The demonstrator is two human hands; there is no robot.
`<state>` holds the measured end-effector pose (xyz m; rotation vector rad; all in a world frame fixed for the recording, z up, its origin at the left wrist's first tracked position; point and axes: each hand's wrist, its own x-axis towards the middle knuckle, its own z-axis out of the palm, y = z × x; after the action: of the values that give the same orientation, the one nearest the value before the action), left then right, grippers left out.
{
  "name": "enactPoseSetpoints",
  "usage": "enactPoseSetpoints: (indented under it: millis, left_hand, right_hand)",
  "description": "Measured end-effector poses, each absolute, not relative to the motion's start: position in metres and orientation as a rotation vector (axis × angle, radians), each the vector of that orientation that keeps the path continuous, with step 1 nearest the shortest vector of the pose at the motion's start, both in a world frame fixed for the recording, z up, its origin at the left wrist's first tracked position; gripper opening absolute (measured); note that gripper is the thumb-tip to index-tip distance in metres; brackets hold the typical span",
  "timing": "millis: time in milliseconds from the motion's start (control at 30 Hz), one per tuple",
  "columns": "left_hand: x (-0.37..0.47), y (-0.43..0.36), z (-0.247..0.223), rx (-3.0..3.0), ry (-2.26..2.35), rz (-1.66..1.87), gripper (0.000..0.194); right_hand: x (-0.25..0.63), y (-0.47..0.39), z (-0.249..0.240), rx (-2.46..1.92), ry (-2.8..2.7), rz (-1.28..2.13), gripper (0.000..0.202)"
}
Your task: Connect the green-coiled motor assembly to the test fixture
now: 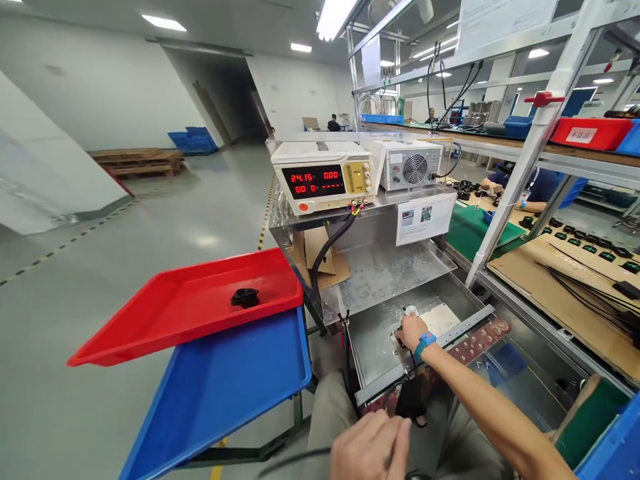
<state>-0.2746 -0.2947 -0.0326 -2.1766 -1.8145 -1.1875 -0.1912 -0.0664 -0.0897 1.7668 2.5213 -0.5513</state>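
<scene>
My right hand (411, 331), with a blue watch on its wrist, reaches into the steel test bay (380, 343) and closes around a small black part beside a white round piece (411, 310). At the bottom of the view my left hand (369, 447) is closed on a thin black cable (295, 460). That cable runs toward a black plug-like block (411, 400) in my lap. A brown strip with holes (475, 341) lies along the bay's front rail.
A red tray (165, 320) holding one black part (245, 297) rests on a blue tray (220, 387) at left. A power supply (323, 177) showing 24.15 and a fan unit (410, 167) stand above. A co-worker sits at the right bench, where cardboard (560, 280) holds black parts and cables.
</scene>
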Motion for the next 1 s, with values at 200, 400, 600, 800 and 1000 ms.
enactPoseSetpoints:
  millis: [200, 400, 600, 800, 1000]
  left_hand:
    - [-0.213, -0.251, -0.060, -2.636, -1.121, -1.161, 0.030]
    - [-0.169, -0.245, -0.111, -2.929, -0.772, -1.327, 0.036]
    - [-0.223, -0.281, -0.083, -1.604, -2.058, -2.550, 0.033]
    - [-0.279, -0.285, -0.064, -1.659, -2.698, -2.493, 0.034]
    - [-0.310, -0.298, -0.064, -2.211, -2.922, -2.115, 0.040]
  right_hand:
    - [-0.189, -0.098, -0.048, 1.662, 2.628, -0.681, 0.042]
    - [-0.161, -0.152, -0.026, 1.264, 2.029, -2.234, 0.065]
    - [-0.133, -0.189, -0.027, 1.278, 1.797, -2.606, 0.058]
    - [-0.124, -0.218, -0.044, 1.190, 1.949, -2.509, 0.047]
    - [-0.117, -0.234, -0.044, 1.042, 2.890, -1.405, 0.022]
